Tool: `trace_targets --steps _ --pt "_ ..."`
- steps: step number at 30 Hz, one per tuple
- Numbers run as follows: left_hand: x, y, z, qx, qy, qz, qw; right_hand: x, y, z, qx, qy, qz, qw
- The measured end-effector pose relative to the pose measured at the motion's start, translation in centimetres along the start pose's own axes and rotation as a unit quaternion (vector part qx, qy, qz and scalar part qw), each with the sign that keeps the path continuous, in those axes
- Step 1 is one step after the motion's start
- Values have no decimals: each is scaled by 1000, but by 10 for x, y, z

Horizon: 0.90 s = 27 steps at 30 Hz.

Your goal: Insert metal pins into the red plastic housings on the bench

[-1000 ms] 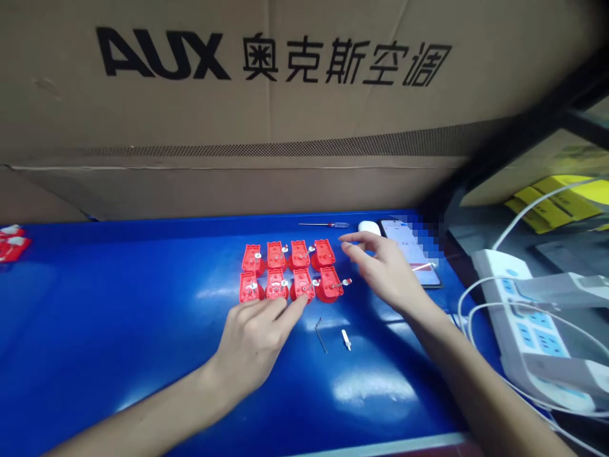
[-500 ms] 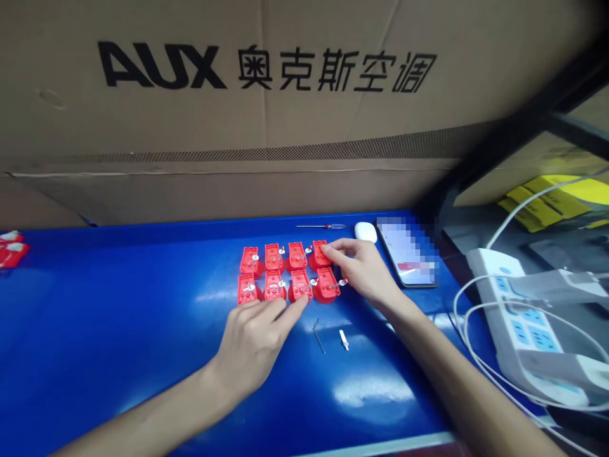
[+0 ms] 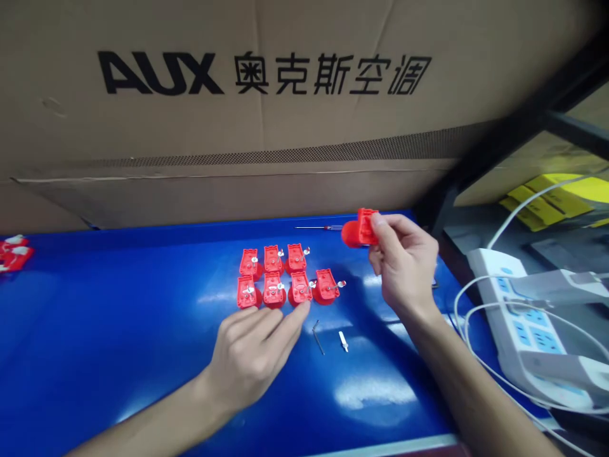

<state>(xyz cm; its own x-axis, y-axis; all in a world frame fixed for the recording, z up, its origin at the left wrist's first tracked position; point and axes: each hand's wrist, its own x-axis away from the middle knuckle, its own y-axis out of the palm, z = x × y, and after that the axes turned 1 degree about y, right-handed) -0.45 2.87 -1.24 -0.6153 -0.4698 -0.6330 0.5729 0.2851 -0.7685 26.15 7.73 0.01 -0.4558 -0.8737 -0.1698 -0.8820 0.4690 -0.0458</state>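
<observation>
Right hand (image 3: 404, 263) is pinching one red plastic part (image 3: 364, 227), seven other red parts (image 3: 275, 290) are sitting in rows, left hand (image 3: 250, 362) is relaxing open beside them.

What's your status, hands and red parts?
Right hand pinching a red plastic part, raised. Left hand at seven red parts on the blue bench. Screwdriver lying just beyond.

Free passage runs along the blue workbench (image 3: 118, 330) left of the two rows of red plastic housings (image 3: 275, 289); a hex key (image 3: 318, 336) and the left hand (image 3: 250, 362) obstruct the front, a cardboard carton (image 3: 238, 190) the back, and a power strip (image 3: 518, 317) the right.
</observation>
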Motion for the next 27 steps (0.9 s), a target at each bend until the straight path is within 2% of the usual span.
trace_targets --steps 2,6,7,8,9,10,13,16,19,24,27 --pt "-1 -4 5 4 -15 33 999 5 -9 -15 -37 -32 8 999" --pt "3 -6 12 63 -57 81 993 23 -28 -41 -60 -7 -126 990" --pt "5 -6 14 86 -61 87 991 28 -30 -46 -57 13 -176 983" --pt "7 -6 15 109 -64 91 988 33 -31 -50 -52 60 -294 953" --pt "9 -6 16 129 -63 96 985 39 -30 -53 -41 100 -373 921" --pt "12 -6 17 147 -64 97 982 45 -27 -54 -26 123 -422 898" --pt "19 -5 20 181 -69 95 976 61 -13 -53 35 148 -453 878" --pt "23 -3 21 185 -88 63 977 74 0 -48 78 138 -449 879" --pt "22 -3 19 196 -91 47 975 79 3 -46 106 115 -448 880" --pt "20 -6 18 214 -87 22 973 64 -19 -48 174 92 -475 858" --pt "21 -5 21 216 -122 -16 969 52 -39 -44 241 61 -517 819"
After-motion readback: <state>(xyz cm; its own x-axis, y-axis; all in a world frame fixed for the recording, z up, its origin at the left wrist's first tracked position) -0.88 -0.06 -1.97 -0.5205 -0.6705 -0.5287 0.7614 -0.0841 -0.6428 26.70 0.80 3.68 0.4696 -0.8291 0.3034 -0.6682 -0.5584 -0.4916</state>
